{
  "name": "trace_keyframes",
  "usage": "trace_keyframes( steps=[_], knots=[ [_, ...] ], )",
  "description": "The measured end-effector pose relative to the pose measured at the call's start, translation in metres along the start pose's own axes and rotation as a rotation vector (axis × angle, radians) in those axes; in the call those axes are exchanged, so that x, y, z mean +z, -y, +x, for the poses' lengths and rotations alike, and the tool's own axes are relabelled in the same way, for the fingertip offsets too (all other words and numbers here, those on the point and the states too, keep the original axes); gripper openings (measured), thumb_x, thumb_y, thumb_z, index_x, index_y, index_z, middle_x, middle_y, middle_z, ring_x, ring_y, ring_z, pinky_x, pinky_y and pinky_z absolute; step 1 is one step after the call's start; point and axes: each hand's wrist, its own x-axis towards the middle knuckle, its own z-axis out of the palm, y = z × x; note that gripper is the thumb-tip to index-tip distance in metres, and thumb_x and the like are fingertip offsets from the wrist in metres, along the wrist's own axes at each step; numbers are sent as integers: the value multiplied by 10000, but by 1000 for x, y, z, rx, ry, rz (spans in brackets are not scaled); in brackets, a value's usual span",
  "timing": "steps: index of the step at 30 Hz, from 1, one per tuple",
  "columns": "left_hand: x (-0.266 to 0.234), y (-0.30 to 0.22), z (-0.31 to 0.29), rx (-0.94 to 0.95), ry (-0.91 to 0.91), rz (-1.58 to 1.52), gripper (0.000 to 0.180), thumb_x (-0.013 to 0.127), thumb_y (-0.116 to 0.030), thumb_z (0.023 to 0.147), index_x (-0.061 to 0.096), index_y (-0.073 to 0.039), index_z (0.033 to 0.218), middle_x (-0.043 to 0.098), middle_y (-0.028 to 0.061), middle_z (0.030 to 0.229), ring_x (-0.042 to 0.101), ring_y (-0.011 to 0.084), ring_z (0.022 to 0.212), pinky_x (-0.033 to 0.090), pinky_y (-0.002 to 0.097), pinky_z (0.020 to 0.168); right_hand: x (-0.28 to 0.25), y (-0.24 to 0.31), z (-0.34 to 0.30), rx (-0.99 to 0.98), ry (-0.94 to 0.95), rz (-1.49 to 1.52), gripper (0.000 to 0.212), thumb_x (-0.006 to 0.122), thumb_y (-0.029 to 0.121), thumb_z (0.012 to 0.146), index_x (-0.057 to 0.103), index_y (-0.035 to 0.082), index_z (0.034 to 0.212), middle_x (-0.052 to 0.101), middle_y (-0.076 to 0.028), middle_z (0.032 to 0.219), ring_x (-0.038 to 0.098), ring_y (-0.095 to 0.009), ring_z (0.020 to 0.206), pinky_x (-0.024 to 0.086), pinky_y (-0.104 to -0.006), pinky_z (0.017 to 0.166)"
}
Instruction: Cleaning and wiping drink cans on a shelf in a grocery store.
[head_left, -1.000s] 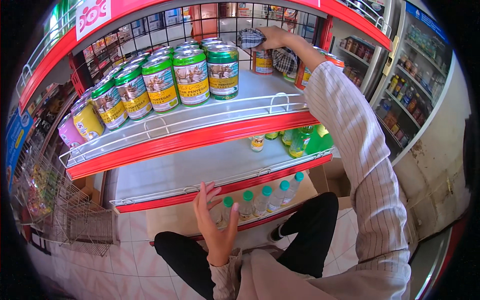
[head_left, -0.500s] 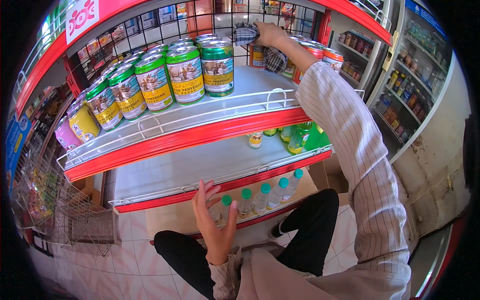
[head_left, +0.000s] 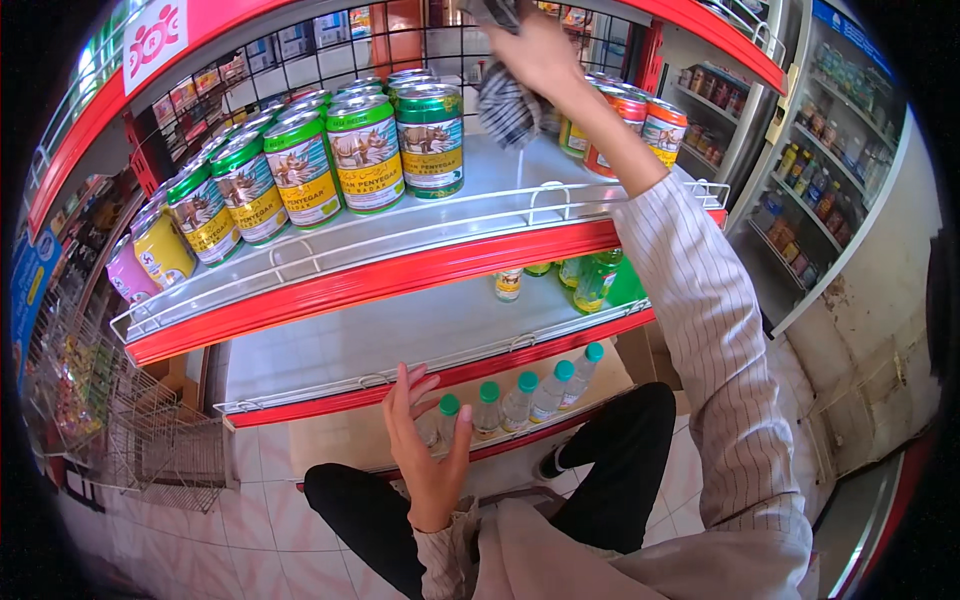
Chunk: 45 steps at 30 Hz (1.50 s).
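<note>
My right hand [head_left: 538,55] is raised over the back of the upper shelf [head_left: 500,170], closed on a dark checked cloth [head_left: 508,105] that hangs from it, slightly blurred. Behind the cloth is a black wire grid [head_left: 450,45]. To its left stand rows of green-topped drink cans [head_left: 430,145]; to its right, partly behind my forearm, are orange-topped cans [head_left: 663,130]. My left hand [head_left: 425,450] hovers above my lap with its fingers apart, holding nothing. Just beyond it, clear bottles with green caps [head_left: 518,402] line the lowest shelf.
A white wire rail [head_left: 400,240] and red edge run along the upper shelf's front. On the middle shelf are green bottles [head_left: 597,280] at the right. Wire baskets [head_left: 175,440] stand on the left, a glass-door fridge [head_left: 830,150] on the right.
My right hand has moved up and slightly left, lifting the cloth off the grid and shelf area near the orange cans. My left hand stays nearly in place.
</note>
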Motion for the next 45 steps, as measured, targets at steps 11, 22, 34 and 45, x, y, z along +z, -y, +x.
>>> trace_keyframes(
  steps=[11, 22, 34, 45],
  knots=[
    [9, -4, -1, 19, 29, 2, 706, 633, 17, 725, 265, 6, 1327, 443, 185, 1167, 529, 252, 986, 455, 326, 777, 15, 22, -57, -172, 492, -165, 701, 717, 366, 616, 457, -34, 1129, 466, -307, 1070, 485, -422, 1021, 426, -431, 852],
    [13, -8, -4, -7, 65, -8, 682, 572, 29, 763, 222, -12, 1346, 423, 162, 1212, 495, 218, 1025, 419, 318, 824, 26, 10, -61, -104, 355, -17, 692, 747, 407, 569, 506, -3, 1072, 588, -235, 864, 564, -374, 846, 462, -409, 756],
    [10, -10, -3, -22, 59, 14, 672, 568, 32, 765, 227, -10, 1342, 427, 170, 1210, 503, 223, 1014, 414, 320, 832, 26, 7, -72, -101, 186, 141, 625, 781, 319, 526, 522, 51, 1028, 605, -213, 810, 573, -388, 793, 466, -428, 717],
    [22, -12, -3, -1, 45, 4, 636, 602, 22, 746, 289, -3, 1300, 455, 165, 1159, 523, 226, 980, 433, 316, 792, 15, 12, -77, -76, 211, 98, 668, 782, 296, 533, 467, 62, 1073, 573, -225, 838, 558, -390, 830, 465, -440, 708]
  ],
)
